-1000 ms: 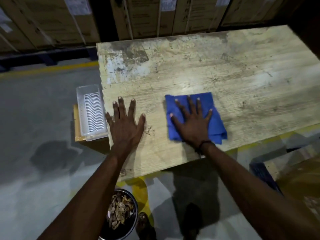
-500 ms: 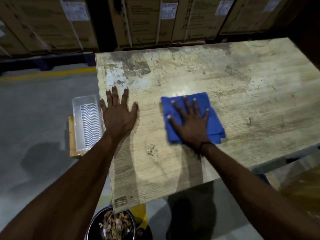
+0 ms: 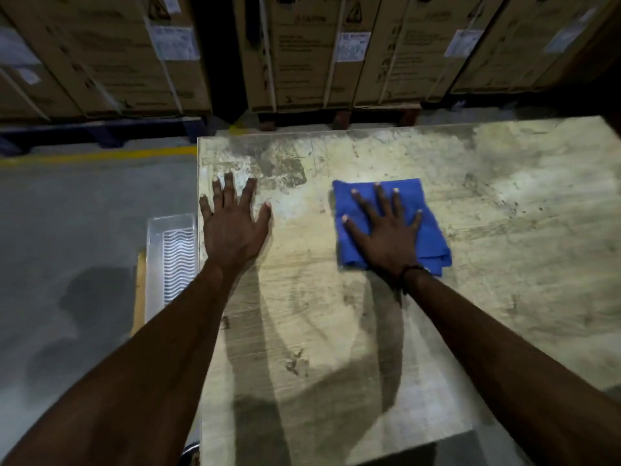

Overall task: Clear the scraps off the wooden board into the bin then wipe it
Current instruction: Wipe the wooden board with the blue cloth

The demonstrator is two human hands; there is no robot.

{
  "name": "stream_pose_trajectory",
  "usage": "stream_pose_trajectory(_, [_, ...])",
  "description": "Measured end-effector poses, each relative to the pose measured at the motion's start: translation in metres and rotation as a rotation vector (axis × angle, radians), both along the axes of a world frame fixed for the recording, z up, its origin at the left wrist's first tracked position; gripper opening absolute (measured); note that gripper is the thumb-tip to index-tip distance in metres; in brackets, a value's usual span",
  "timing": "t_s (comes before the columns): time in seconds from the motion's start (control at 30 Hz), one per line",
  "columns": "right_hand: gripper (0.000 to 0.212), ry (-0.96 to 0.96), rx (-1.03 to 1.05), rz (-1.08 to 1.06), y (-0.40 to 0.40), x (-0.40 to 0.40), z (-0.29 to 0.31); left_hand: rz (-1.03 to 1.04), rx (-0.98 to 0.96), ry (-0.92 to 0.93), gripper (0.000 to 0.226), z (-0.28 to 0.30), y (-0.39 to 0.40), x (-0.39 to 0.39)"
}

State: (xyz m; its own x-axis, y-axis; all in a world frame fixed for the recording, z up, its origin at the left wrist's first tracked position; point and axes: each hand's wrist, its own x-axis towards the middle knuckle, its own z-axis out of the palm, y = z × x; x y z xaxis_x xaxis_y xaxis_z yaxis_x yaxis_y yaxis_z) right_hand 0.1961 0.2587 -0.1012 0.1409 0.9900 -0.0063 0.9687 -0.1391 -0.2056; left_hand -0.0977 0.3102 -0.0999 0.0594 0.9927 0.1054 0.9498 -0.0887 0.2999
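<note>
The right hand (image 3: 386, 237) lies flat with fingers spread, pressing the blue cloth (image 3: 426, 227) onto the wooden board (image 3: 504, 264); soft and light, it should slide best under palm pressure. Well to its left, the left hand (image 3: 235, 227) rests flat and released, bracing the stiff board near its edge

A clear plastic tray (image 3: 172, 260) with a ribbed, wavy bottom sits low at the left. Along the far side stand strapped cardboard boxes (image 3: 312, 52) bearing white labels. A yellow line (image 3: 100, 156) crosses the grey floor (image 3: 67, 230).
</note>
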Motion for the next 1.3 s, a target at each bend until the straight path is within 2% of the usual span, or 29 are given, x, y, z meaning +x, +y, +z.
stream_pose_trajectory(0.1, [0.070, 0.068, -0.013, -0.222, 0.047, 0.001, 0.001, 0.015, 0.015, -0.008, 0.067, 0.000, -0.002, 0.002])
stream_pose_trajectory(0.17, [0.071, 0.077, 0.019, -0.271, 0.064, -0.030, -0.003, 0.022, 0.019, -0.014, 0.068, 0.000, 0.001, 0.001])
stream_pose_trajectory(0.23, [0.070, 0.031, 0.100, -0.111, 0.063, -0.072, -0.005, 0.025, 0.022, -0.009, 0.068, -0.002, 0.002, 0.001])
stream_pose_trajectory(0.3, [0.070, -0.013, 0.114, 0.172, 0.051, -0.104, -0.010, 0.034, 0.027, -0.005, 0.068, -0.003, 0.003, 0.000])
stream_pose_trajectory(0.37, [0.069, -0.024, 0.104, 0.302, 0.051, -0.100, -0.009, 0.042, 0.030, -0.017, 0.066, -0.001, 0.003, 0.000])
stream_pose_trajectory(0.43, [0.069, -0.033, 0.090, 0.188, 0.069, -0.069, -0.006, 0.046, 0.033, -0.025, 0.065, 0.001, 0.002, 0.001])
stream_pose_trajectory(0.57, [0.071, 0.027, -0.035, -0.210, 0.120, -0.003, 0.003, 0.067, 0.023, -0.031, 0.065, 0.005, 0.001, 0.002])
stream_pose_trajectory(0.67, [0.071, 0.092, -0.045, -0.325, 0.145, -0.021, 0.004, 0.072, 0.017, -0.041, 0.065, 0.006, 0.003, 0.004])
stream_pose_trajectory(0.73, [0.073, 0.063, -0.010, -0.202, 0.150, -0.061, 0.004, 0.069, 0.011, -0.044, 0.066, 0.006, 0.003, 0.003])
stream_pose_trajectory(0.83, [0.071, 0.012, 0.028, 0.213, 0.133, -0.114, -0.001, 0.064, 0.002, -0.052, 0.069, 0.005, 0.005, 0.001])
stream_pose_trajectory(0.9, [0.068, -0.011, 0.068, 0.340, 0.120, -0.117, -0.005, 0.066, 0.001, -0.045, 0.069, 0.006, 0.004, 0.000])
stream_pose_trajectory(0.97, [0.068, -0.028, 0.082, 0.258, 0.126, -0.089, -0.005, 0.067, -0.002, -0.054, 0.067, 0.007, 0.003, 0.000])
stream_pose_trajectory(1.03, [0.070, -0.042, 0.036, 0.038, 0.146, -0.046, -0.002, 0.068, -0.011, -0.074, 0.065, 0.009, 0.003, 0.001])
stream_pose_trajectory(1.1, [0.070, 0.029, -0.032, -0.156, 0.161, -0.011, 0.004, 0.072, -0.018, -0.070, 0.064, 0.011, 0.001, 0.002])
stream_pose_trajectory(1.17, [0.069, 0.088, -0.045, -0.270, 0.169, -0.009, 0.005, 0.074, -0.031, -0.062, 0.065, 0.011, 0.002, 0.003])
stream_pose_trajectory(1.23, [0.070, 0.084, -0.011, -0.289, 0.170, -0.039, 0.003, 0.071, -0.040, -0.062, 0.065, 0.012, 0.003, 0.003])
stream_pose_trajectory(1.3, [0.071, 0.033, 0.047, -0.127, 0.165, -0.084, -0.002, 0.069, -0.046, -0.059, 0.066, 0.011, 0.003, 0.002])
